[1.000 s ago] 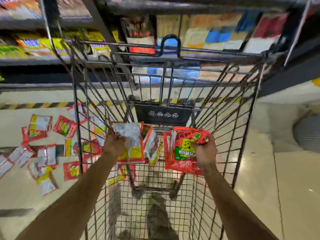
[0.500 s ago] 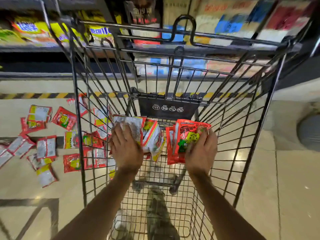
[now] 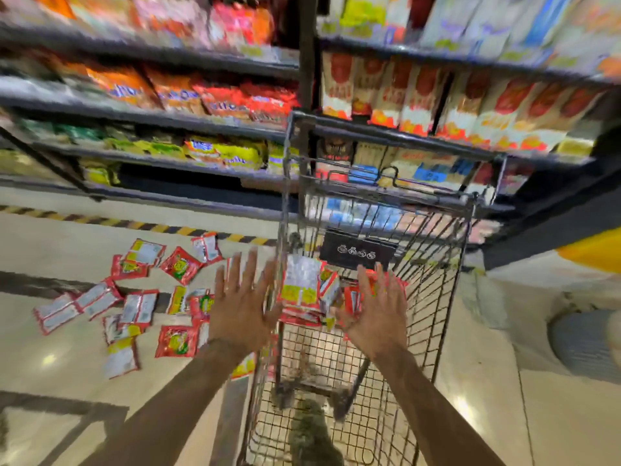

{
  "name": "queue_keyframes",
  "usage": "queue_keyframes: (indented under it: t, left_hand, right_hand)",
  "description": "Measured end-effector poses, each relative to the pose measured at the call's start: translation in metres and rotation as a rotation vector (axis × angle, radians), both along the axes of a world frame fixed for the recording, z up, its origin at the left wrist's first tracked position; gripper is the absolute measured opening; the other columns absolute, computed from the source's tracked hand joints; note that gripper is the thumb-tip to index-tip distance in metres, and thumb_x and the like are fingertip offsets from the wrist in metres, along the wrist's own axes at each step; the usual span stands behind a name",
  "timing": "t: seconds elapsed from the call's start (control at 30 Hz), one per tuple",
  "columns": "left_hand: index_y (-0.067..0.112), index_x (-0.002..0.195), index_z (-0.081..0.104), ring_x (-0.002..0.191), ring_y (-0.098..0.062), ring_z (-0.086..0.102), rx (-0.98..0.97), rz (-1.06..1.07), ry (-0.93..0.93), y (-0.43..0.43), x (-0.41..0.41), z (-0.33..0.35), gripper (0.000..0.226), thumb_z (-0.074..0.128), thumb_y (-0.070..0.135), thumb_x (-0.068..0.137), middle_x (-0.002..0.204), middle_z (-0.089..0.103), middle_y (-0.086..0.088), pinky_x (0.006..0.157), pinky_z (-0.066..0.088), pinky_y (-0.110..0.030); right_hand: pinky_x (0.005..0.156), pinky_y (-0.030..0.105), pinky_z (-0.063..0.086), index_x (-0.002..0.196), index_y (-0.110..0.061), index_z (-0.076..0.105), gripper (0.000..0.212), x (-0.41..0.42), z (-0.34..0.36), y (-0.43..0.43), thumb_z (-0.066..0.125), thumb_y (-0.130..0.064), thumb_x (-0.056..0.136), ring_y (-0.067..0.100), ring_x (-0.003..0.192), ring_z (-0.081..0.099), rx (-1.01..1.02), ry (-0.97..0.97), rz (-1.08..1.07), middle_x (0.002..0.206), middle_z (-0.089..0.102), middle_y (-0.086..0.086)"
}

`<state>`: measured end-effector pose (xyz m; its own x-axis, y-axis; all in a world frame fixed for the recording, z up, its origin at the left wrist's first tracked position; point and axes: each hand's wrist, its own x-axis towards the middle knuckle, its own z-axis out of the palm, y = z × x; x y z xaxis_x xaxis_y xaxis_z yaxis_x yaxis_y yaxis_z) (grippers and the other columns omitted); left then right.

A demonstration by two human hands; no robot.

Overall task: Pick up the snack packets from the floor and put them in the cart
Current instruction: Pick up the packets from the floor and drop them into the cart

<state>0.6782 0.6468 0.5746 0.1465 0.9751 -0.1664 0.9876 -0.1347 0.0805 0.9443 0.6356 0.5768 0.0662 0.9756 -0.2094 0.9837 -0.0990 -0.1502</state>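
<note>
Tiled floor (image 3: 67,364) beside our cart (image 3: 403,137) carries scattered snack packets (image 3: 137,307); our left hand (image 3: 240,314) and right hand (image 3: 376,317) hang spread, holding nothing.

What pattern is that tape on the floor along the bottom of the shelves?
The tape has yellow-and-black diagonal stripes; the head view shows it.

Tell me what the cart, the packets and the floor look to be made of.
Cart: dark metal wire, by its thin crossed bars. Packets: glossy plastic or foil film, probably, as they look thin and creased. Floor: polished tile or stone, going by its seams and light reflections.
</note>
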Motion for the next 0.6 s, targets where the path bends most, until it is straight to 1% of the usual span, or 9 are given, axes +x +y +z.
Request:
queue_keyframes:
  t: [0.03,0.1,0.2,0.27,0.33,0.43,0.53,0.6]
  left_hand:
    - [0.026,0.163,0.029,0.157,-0.040,0.018,0.004,0.021,-0.004,-0.013,-0.021,0.014,0.081,0.043,0.068,0.096,0.172,0.018,-0.010,0.123,0.019,-0.063]
    - [0.024,0.161,0.036,0.155,-0.041,0.023,0.044,0.058,-0.015,-0.047,-0.069,0.038,0.080,0.047,0.067,0.094,0.170,0.024,-0.012,0.121,0.023,-0.063]
    - [0.023,0.161,0.035,0.153,-0.044,0.027,0.093,0.138,-0.011,-0.110,-0.146,0.069,0.079,0.038,0.067,0.096,0.168,0.029,-0.014,0.122,0.020,-0.061]
    - [0.025,0.162,0.029,0.151,-0.046,0.032,0.094,0.189,0.003,-0.157,-0.203,0.084,0.079,0.035,0.066,0.095,0.168,0.029,-0.014,0.121,0.020,-0.061]
    - [0.030,0.164,0.023,0.153,-0.042,0.029,0.090,0.236,0.015,-0.203,-0.254,0.094,0.081,0.036,0.068,0.094,0.171,0.022,-0.010,0.121,0.021,-0.062]
    - [0.029,0.164,0.025,0.155,-0.039,0.025,0.102,0.355,0.035,-0.272,-0.326,0.109,0.084,0.030,0.072,0.092,0.171,0.022,-0.007,0.120,0.023,-0.063]
    - [0.028,0.164,0.024,0.155,-0.040,0.024,0.100,0.492,0.059,-0.329,-0.392,0.117,0.084,0.027,0.075,0.093,0.172,0.022,-0.006,0.120,0.022,-0.061]
    - [0.026,0.162,0.030,0.154,-0.041,0.025,0.099,0.573,0.058,-0.358,-0.425,0.120,0.086,0.028,0.075,0.092,0.171,0.024,-0.009,0.118,0.025,-0.062]
  right_hand:
    - [0.128,0.057,0.012,0.164,-0.027,0.018,0.098,-0.017,0.016,-0.009,0.042,-0.082,0.087,0.037,0.160,0.009,0.019,-0.002,0.025,0.173,0.011,0.013]
    - [0.127,0.059,0.016,0.165,-0.026,0.019,0.098,-0.058,0.046,-0.033,0.041,-0.080,0.086,0.039,0.159,0.012,0.058,0.003,0.084,0.173,0.013,0.013]
    - [0.121,0.063,0.027,0.162,-0.024,0.030,0.096,-0.124,0.074,-0.074,0.042,-0.078,0.084,0.041,0.156,0.022,0.120,0.017,0.162,0.169,0.025,0.016]
    - [0.120,0.063,0.030,0.159,-0.022,0.038,0.098,-0.174,0.088,-0.104,0.040,-0.081,0.080,0.042,0.154,0.027,0.178,0.016,0.194,0.166,0.032,0.018]
    - [0.122,0.062,0.026,0.159,-0.021,0.037,0.102,-0.220,0.103,-0.128,0.036,-0.084,0.080,0.041,0.156,0.022,0.194,0.015,0.243,0.168,0.028,0.017]
    - [0.127,0.058,0.016,0.164,-0.026,0.021,0.100,-0.290,0.115,-0.163,0.031,-0.087,0.085,0.037,0.159,0.008,0.178,0.013,0.330,0.172,0.014,0.013]
    - [0.127,0.058,0.016,0.164,-0.027,0.020,0.099,-0.355,0.123,-0.194,0.032,-0.086,0.085,0.038,0.159,0.010,0.180,0.043,0.406,0.173,0.014,0.013]
    - [0.128,0.056,0.013,0.165,-0.029,0.016,0.099,-0.391,0.125,-0.212,0.031,-0.085,0.085,0.036,0.160,0.006,0.145,0.066,0.454,0.174,0.008,0.011]
